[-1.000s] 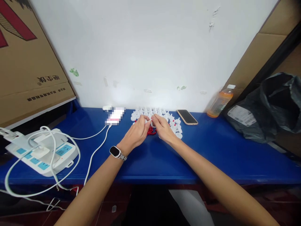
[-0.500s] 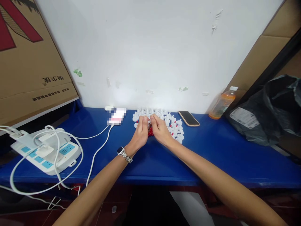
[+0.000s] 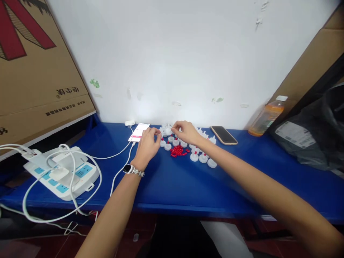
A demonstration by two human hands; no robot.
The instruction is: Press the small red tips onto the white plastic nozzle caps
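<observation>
Fig.: Lower left of frame, power strip [image 3: 63,172] w/ white cables. Centre, left hand [image 3: 147,145] loosely curled, fingertips pinched; contents can't be told. Just right, heap of red pins [image 3: 178,151] on blue table [image 3: 242,179]. Beyond, right hand [image 3: 185,130] pinches, apparently on one of the white caps [image 3: 172,138] at mid-frame. Caps stand upright, nozzles up, long axis vertical. Best practice, prob.: hold cap steady, push pin straight down nozzle.
</observation>
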